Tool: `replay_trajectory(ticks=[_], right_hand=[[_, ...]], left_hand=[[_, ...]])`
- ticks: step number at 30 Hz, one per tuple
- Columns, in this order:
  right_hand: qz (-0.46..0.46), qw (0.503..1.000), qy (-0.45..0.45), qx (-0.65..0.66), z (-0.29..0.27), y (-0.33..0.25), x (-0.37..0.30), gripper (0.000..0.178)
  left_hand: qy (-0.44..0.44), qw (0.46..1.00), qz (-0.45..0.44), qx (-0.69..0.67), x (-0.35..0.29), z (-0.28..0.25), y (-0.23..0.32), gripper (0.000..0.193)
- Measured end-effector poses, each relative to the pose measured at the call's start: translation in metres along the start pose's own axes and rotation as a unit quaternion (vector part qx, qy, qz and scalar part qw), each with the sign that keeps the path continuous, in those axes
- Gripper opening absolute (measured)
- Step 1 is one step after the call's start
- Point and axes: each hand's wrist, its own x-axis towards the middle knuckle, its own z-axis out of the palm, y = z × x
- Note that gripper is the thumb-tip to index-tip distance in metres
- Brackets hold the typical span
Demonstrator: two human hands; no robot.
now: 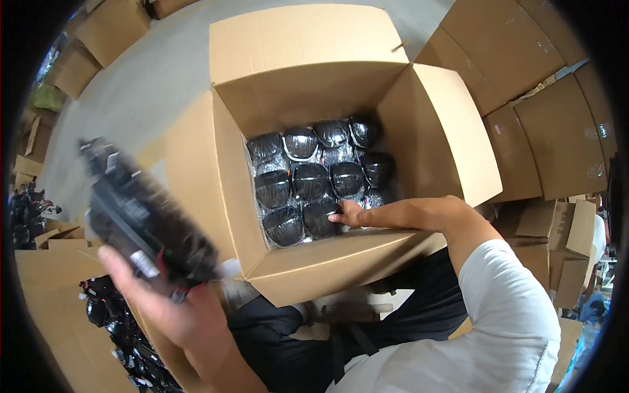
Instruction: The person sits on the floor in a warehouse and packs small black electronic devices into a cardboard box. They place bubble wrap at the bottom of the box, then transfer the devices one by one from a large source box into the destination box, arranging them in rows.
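In my raised left hand (157, 308) is a long black plastic assembly (141, 216), blurred by motion, with a small white label and a bit of red wire or trim. It is held left of a large open cardboard box (314, 278). Inside the box, several glossy black domed parts (310, 181) stand in rows, with clear bubble wrap (339, 154) between them. My right hand (348, 213) reaches over the near right wall. Its thumb and fingers close on the edge of a domed part (318, 219) in the nearest row; some fingers are hidden.
The box's flaps stand folded outward. At lower left, another carton (52, 281) holds a heap of black parts with wires (124, 334). Large cartons (517, 137) line the right side, and more boxes (111, 29) stand at upper left on the grey floor (154, 78).
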Motion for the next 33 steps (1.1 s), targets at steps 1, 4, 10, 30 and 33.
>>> replay_trajectory(ticks=[1,4,10,30,33], right_hand=[[0.016,0.997,-0.022,-0.066,-0.007,-0.005,-0.003,0.083],[-0.007,0.986,0.017,-0.166,-0.047,-0.031,-0.003,0.094],[-0.455,0.857,-0.046,0.236,-0.19,-0.235,-0.123,0.11],[-0.403,0.897,-0.09,0.159,-0.24,-0.265,-0.187,0.062],[-0.252,0.963,-0.069,-0.061,-0.237,-0.201,-0.118,0.066]], left_hand=[[-0.01,1.0,-0.023,-0.013,-0.002,0.004,-0.002,0.054],[0.028,0.998,-0.019,0.044,-0.003,0.021,-0.02,0.056],[-0.101,0.972,-0.212,-0.018,-0.003,0.025,-0.036,0.051],[-0.103,0.935,-0.135,0.312,0.011,0.003,-0.062,0.048],[-0.023,0.939,-0.112,0.325,0.011,0.009,-0.046,0.053]])
